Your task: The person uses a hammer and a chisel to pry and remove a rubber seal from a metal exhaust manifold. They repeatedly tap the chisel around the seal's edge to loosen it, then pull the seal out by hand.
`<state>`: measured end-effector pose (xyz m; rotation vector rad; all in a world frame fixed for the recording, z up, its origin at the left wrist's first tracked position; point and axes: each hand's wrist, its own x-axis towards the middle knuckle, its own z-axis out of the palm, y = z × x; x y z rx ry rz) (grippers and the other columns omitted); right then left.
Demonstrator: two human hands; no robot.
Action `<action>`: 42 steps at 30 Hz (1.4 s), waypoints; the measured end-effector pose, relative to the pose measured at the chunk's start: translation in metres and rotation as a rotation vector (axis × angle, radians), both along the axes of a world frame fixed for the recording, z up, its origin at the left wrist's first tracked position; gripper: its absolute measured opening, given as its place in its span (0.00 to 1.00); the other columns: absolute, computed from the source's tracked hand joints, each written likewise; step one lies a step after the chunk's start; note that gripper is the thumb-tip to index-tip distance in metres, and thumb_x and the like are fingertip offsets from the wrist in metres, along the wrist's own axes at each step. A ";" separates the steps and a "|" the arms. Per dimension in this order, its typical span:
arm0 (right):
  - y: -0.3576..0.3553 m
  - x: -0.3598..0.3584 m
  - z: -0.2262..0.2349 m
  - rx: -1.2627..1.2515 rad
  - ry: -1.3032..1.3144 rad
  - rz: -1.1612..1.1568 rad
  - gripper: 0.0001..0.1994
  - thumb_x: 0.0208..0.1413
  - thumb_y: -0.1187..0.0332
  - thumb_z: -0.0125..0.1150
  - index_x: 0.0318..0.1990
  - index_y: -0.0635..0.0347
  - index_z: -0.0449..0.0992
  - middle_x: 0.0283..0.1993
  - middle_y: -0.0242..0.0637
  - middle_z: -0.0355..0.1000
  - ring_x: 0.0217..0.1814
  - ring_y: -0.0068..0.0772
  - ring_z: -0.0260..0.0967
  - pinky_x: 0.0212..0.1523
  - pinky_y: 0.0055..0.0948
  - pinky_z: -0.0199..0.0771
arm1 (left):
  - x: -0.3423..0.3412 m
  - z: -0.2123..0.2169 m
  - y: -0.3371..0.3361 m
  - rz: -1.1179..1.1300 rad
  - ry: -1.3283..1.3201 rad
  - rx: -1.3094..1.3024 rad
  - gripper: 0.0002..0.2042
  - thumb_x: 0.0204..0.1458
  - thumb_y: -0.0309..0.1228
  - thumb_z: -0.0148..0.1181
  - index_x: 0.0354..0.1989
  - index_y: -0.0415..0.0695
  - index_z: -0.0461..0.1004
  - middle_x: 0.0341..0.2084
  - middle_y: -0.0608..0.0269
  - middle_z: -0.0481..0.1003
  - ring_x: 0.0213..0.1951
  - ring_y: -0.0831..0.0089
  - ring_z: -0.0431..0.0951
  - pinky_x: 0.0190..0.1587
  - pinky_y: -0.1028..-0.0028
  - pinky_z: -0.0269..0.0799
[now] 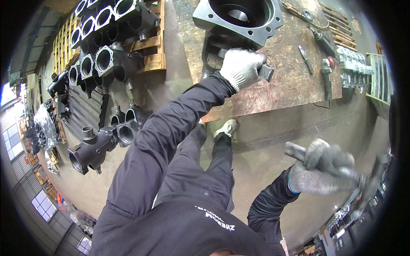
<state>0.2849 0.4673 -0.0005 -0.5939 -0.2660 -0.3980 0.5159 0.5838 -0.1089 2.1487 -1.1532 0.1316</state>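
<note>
Left hand [241, 68] grip is pressed on the lower part of the dark cast housing [237, 19], at the surface [282, 85] front-left edge. Right hand [326, 168] is closed around a grey metal tool [295, 150], raised away from the housing; work looks not yet finished

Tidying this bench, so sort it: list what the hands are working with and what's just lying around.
In hand:
left hand gripping the black cast housing
right hand holding a grey metal bar

Lying about:
hand tools on the workbench
black castings on pallets
casting on the floor
</note>
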 end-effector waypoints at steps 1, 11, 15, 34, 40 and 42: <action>0.016 0.010 0.003 -0.042 0.103 -0.177 0.18 0.68 0.53 0.47 0.52 0.57 0.72 0.48 0.42 0.69 0.48 0.48 0.66 0.52 0.65 0.67 | 0.000 -0.002 0.000 -0.005 -0.003 -0.019 0.07 0.44 0.36 0.64 0.23 0.48 0.73 0.18 0.55 0.74 0.24 0.55 0.78 0.28 0.61 0.72; -0.006 -0.025 -0.005 -0.095 0.291 -0.521 0.26 0.65 0.42 0.48 0.47 0.60 0.70 0.22 0.34 0.57 0.13 0.26 0.52 0.09 0.29 0.56 | -0.001 -0.011 0.020 0.072 0.186 0.076 0.06 0.46 0.34 0.61 0.29 0.47 0.79 0.22 0.53 0.78 0.27 0.54 0.80 0.31 0.62 0.75; -0.024 -0.047 -0.005 -0.189 0.388 -0.610 0.30 0.65 0.37 0.43 0.39 0.61 0.69 0.17 0.32 0.54 0.08 0.22 0.46 0.03 0.24 0.48 | -0.014 0.009 0.008 -0.081 0.077 -0.104 0.07 0.42 0.33 0.66 0.24 0.48 0.73 0.19 0.57 0.74 0.25 0.56 0.77 0.30 0.63 0.72; 0.026 0.006 0.028 -0.316 0.700 -0.784 0.27 0.65 0.36 0.42 0.34 0.54 0.63 0.18 0.28 0.51 0.12 0.17 0.42 0.07 0.19 0.47 | 0.006 -0.001 0.003 -0.012 -0.035 -0.034 0.11 0.36 0.38 0.70 0.26 0.49 0.76 0.18 0.58 0.74 0.25 0.58 0.78 0.30 0.63 0.72; 0.063 0.029 -0.019 -0.199 0.723 -0.498 0.23 0.64 0.47 0.52 0.50 0.58 0.64 0.38 0.35 0.61 0.35 0.32 0.57 0.36 0.34 0.62 | 0.008 -0.007 0.009 0.000 -0.012 -0.046 0.09 0.41 0.39 0.68 0.26 0.49 0.77 0.18 0.59 0.75 0.24 0.59 0.79 0.29 0.62 0.73; 0.069 0.025 -0.045 -0.377 1.212 -0.310 0.25 0.66 0.50 0.51 0.59 0.60 0.63 0.50 0.38 0.65 0.49 0.37 0.63 0.51 0.36 0.65 | 0.004 -0.011 0.015 0.025 0.018 -0.057 0.08 0.43 0.39 0.66 0.25 0.49 0.76 0.18 0.59 0.75 0.24 0.59 0.79 0.29 0.61 0.73</action>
